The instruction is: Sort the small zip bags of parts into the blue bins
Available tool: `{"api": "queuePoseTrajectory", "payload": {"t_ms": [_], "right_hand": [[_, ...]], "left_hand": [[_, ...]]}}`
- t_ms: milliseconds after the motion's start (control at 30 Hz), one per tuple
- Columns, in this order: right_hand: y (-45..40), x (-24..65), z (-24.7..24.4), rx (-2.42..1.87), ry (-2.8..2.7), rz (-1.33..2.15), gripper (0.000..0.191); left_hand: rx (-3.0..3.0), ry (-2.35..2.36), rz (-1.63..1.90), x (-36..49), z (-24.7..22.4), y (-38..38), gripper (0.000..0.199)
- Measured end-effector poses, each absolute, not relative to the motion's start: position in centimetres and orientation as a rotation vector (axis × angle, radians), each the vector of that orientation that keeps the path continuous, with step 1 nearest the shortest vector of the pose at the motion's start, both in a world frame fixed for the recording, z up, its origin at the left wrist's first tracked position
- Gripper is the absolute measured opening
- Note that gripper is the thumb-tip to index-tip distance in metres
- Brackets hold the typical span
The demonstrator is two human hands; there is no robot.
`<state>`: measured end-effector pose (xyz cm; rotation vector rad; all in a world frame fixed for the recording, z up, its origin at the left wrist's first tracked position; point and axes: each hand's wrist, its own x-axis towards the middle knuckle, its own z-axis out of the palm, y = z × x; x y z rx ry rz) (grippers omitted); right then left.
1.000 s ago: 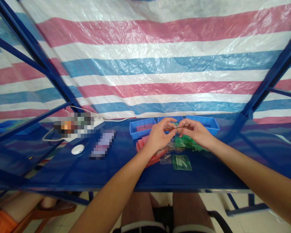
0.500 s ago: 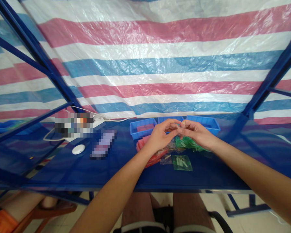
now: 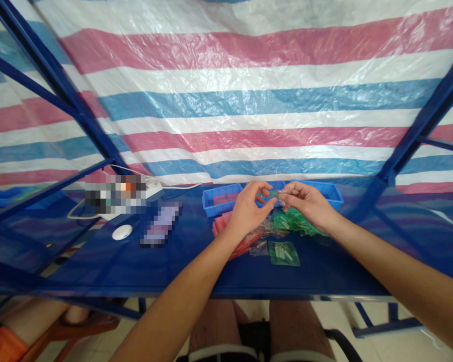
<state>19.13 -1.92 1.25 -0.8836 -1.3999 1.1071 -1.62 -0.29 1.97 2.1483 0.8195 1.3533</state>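
Observation:
Between my left hand (image 3: 252, 207) and my right hand (image 3: 304, 202), a small clear plastic bag (image 3: 274, 194) is pinched at both sides, above the table. What is inside it is too small to make out. Below the hands lie green plastic bags (image 3: 296, 221) on the right and red plastic bags (image 3: 228, 227) on the left, partly behind my left forearm. Clear bags (image 3: 259, 247) lie between these piles. Closer to me rests a flat green bag (image 3: 284, 253) with several pale, thin pieces in it.
Blue bins stand along the back: a left bin (image 3: 211, 210) with something red inside, a middle one partly behind my hands, and a right bin (image 3: 334, 202). To the left are a white oval case (image 3: 122, 232), a blurred flat object (image 3: 162, 223) and a power strip (image 3: 153, 193). Another person's leg (image 3: 41, 322) shows lower left.
My hands have drawn slightly apart, and more of the clear bag shows between the fingertips. The bins and bags on the table stay where they were.

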Motion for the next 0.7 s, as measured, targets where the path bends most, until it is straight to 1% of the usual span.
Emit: {"api": "queuePoseTrajectory", "payload": {"t_ms": [100,167,300,367,467,567,700], "right_hand": [[-1.82,19.18,1.13,-0.868,-1.330,1.136,0.050],[-1.91,19.22,1.18,-0.852,-1.306,1.175,0.052],[-2.11,19.32,1.30,-0.854,-1.263,1.234,0.040],[-2.13,19.41,1.28,-0.886,-1.251,1.254,0.035],[-2.13,19.51,1.31,-0.897,-1.248,1.321,0.032],[-2.16,19.53,1.50,-0.874,-1.238,1.370,0.035],[-2.33,19.44,1.86,-0.857,-1.247,1.414,0.039]], "left_hand": [[2.349,0.807,1.348,-1.84,2.48,-0.73,0.021],[2.461,0.728,1.317,-1.89,2.80,-1.06,0.026],[2.572,0.660,1.237,-1.87,2.95,-1.23,0.038],[2.579,0.674,1.238,-1.89,2.81,-1.03,0.036],[2.566,0.681,1.286,-1.98,2.66,-0.71,0.027],[2.523,0.654,1.347,-2.03,2.71,-0.63,0.016],[2.438,0.691,1.398,-2.01,2.92,-0.83,0.015]]}}
